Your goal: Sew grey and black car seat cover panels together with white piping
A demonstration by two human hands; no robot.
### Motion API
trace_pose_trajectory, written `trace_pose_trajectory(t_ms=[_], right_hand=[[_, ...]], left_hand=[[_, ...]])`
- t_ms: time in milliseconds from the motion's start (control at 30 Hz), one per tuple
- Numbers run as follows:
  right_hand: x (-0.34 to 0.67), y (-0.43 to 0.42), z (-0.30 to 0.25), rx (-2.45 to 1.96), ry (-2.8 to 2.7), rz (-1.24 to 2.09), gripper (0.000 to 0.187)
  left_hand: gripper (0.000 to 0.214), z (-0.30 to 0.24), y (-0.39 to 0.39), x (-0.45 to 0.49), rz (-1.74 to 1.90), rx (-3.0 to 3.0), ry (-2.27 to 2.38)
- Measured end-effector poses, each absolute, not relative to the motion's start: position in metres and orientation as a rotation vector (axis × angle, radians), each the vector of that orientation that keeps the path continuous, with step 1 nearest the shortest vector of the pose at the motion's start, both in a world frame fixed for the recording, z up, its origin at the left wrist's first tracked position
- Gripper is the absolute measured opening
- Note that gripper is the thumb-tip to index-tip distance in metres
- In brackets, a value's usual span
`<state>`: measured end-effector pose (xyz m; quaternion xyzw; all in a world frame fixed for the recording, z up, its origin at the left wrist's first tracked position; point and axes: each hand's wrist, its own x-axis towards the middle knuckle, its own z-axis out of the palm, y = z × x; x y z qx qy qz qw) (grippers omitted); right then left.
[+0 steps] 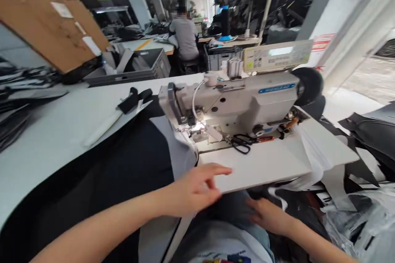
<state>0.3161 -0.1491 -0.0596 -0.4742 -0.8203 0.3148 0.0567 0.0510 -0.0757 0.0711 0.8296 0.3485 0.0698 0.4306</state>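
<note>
My left hand (197,189) hovers over the front edge of the sewing table, with thumb and index finger apart and nothing between them. Low by my lap, my right hand (265,213) is smeared by motion, and its fingertips are hard to make out. A grey sewing machine (234,98) stands just beyond my left hand, its lamp lit at the needle. Black-handled scissors (242,144) lie on the machine bed, beside a tool with red handles (263,139). Large black fabric (123,176) spreads left of the needle, with a pale grey piece (179,148) at its edge.
A grey crate (142,65) of cut pieces stands behind the table (46,131). Dark strips (135,100) lie on the table. Stacked dark pieces (18,107) are at far left. Fabric and clear plastic (354,222) heap up at right. A person (185,35) sits farther back.
</note>
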Motion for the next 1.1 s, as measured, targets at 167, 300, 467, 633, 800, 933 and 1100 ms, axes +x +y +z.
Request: trace_pose_trajectory(t_ms=[167,300,467,633,800,933,1100], right_hand=[[0.292,-0.141,0.004,-0.610,-2.343,1.076,0.019],[0.320,-0.144,0.027,-0.845,-2.288,0.633,0.025],[0.359,-0.157,0.020,-1.132,-2.346,0.404,0.034],[0.347,-0.179,0.000,-0.998,-2.560,0.633,0.027],[0.329,-0.182,-0.033,-0.937,-2.735,1.488,0.025],[0.331,-0.178,-0.060,-0.868,-2.962,2.003,0.011],[0.314,-0.169,-0.049,-0.671,-3.313,1.737,0.005]], left_hand=[[0.102,0.048,-0.084,0.105,-0.355,1.510,0.498],[0.026,0.049,-0.085,0.102,-0.608,1.506,0.446],[0.024,0.058,-0.053,0.098,-0.359,2.792,0.681],[0.029,0.042,-0.001,0.100,-0.591,2.871,1.130],[0.029,0.018,0.012,0.102,-0.749,2.689,1.212],[0.029,0.009,0.014,0.090,-0.545,2.704,1.214],[0.028,0.007,0.019,0.085,-0.530,2.678,1.194]])
